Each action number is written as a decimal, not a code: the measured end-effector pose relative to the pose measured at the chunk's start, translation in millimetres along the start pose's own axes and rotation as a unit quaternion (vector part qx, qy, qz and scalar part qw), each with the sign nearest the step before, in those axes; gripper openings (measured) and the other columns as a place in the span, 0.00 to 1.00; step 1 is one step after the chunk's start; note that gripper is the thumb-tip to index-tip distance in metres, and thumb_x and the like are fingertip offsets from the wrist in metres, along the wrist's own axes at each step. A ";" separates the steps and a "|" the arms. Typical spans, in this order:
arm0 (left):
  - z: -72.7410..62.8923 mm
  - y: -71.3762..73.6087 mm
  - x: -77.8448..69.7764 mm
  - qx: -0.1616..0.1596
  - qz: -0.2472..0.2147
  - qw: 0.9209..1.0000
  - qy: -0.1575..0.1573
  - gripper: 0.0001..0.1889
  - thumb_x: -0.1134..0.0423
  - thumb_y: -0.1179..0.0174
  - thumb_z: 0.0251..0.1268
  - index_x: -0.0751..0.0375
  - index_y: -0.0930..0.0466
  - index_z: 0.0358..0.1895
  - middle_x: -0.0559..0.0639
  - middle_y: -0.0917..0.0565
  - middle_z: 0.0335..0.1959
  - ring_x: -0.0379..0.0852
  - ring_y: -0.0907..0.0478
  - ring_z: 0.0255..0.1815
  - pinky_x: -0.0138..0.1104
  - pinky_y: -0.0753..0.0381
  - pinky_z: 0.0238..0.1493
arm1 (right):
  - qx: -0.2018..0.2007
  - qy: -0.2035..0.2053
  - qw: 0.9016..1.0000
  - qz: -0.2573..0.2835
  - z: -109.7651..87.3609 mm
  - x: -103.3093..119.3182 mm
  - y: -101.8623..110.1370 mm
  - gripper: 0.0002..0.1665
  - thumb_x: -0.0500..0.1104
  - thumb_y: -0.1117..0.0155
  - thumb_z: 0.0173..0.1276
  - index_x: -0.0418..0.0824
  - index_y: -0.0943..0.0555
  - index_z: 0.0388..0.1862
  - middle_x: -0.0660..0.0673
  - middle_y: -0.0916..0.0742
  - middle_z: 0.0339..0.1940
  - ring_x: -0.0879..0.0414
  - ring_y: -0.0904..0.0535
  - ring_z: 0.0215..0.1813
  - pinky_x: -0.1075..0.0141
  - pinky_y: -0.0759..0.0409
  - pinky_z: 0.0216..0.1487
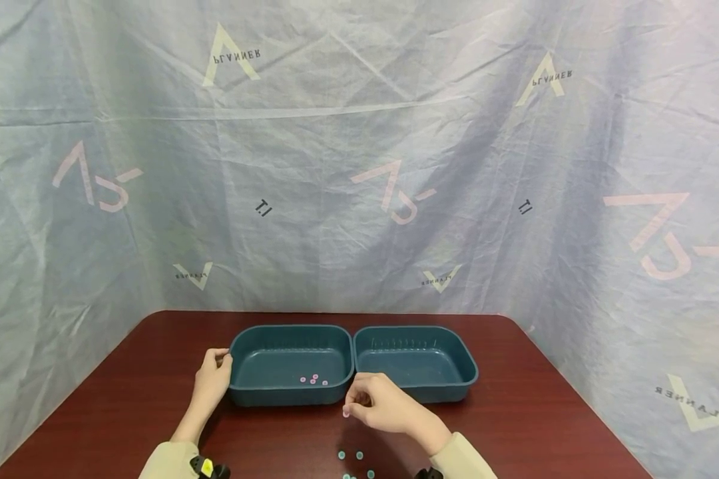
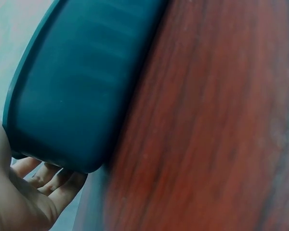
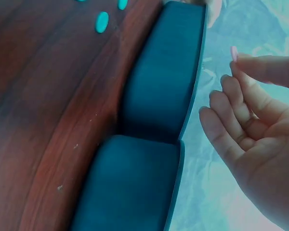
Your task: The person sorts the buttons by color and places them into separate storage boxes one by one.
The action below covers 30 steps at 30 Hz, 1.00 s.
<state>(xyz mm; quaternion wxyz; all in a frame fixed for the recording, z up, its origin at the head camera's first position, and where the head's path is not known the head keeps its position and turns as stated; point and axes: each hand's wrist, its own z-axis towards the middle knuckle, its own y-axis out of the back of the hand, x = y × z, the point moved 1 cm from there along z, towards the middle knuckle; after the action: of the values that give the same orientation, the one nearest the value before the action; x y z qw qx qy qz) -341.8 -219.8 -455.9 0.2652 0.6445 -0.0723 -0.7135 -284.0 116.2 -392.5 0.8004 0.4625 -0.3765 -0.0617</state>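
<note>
Between thumb and index finger, my right hand (image 1: 385,403) pinches a small pink button (image 1: 346,412), its other fingers loosely curled. This hand is just in front of where the two bins meet, above the table. My left hand (image 1: 213,378) holds the left end of the left blue-green bin (image 1: 287,397), its fingers against the end wall in the left wrist view. Several pink buttons (image 1: 313,381) lie on that bin's floor, near its front wall. Several green buttons (image 1: 359,456) lie on the table nearest me, below the right hand.
A second blue-green bin (image 1: 449,394) stands against the right side of the first, with no buttons visible inside. Both rest on a dark red-brown wooden table (image 1: 126,392). A grey printed cloth (image 1: 311,166) hangs behind the table and along its sides.
</note>
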 end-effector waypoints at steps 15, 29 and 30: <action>-1.6 -0.5 0.1 -0.008 -0.013 1.000 0.003 0.22 0.57 0.63 0.73 0.70 0.41 0.62 0.72 0.32 0.59 0.65 0.32 0.58 0.52 0.31 0.52 | -0.083 -0.031 0.996 -0.021 30.6 -10.5 1.1 0.06 0.43 0.40 0.67 0.46 0.18 0.31 0.54 0.23 0.28 0.66 0.32 0.25 0.73 0.30 0.28; -1.9 -1.5 0.3 -0.017 -0.023 1.000 -0.001 0.21 0.57 0.61 0.74 0.70 0.40 0.61 0.71 0.31 0.57 0.64 0.31 0.56 0.51 0.30 0.50 | -0.118 -0.042 0.992 -0.026 49.9 -23.1 -7.1 0.06 0.42 0.41 0.68 0.46 0.18 0.32 0.53 0.23 0.27 0.65 0.32 0.25 0.72 0.30 0.29; -1.7 -1.3 0.3 -0.018 -0.022 1.000 -0.002 0.21 0.57 0.61 0.73 0.70 0.40 0.61 0.71 0.31 0.57 0.64 0.31 0.56 0.51 0.30 0.51 | -0.117 -0.042 0.992 -0.026 51.2 -23.7 -7.6 0.06 0.42 0.41 0.68 0.46 0.18 0.32 0.53 0.23 0.27 0.65 0.32 0.25 0.72 0.30 0.29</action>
<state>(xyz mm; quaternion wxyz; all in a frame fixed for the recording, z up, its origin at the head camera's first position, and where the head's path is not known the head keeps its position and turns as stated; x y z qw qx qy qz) -340.6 -218.4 -457.1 0.2607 0.6397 -0.0455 -0.7216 -332.7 87.0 -396.6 0.8306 0.3724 -0.3878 -0.1452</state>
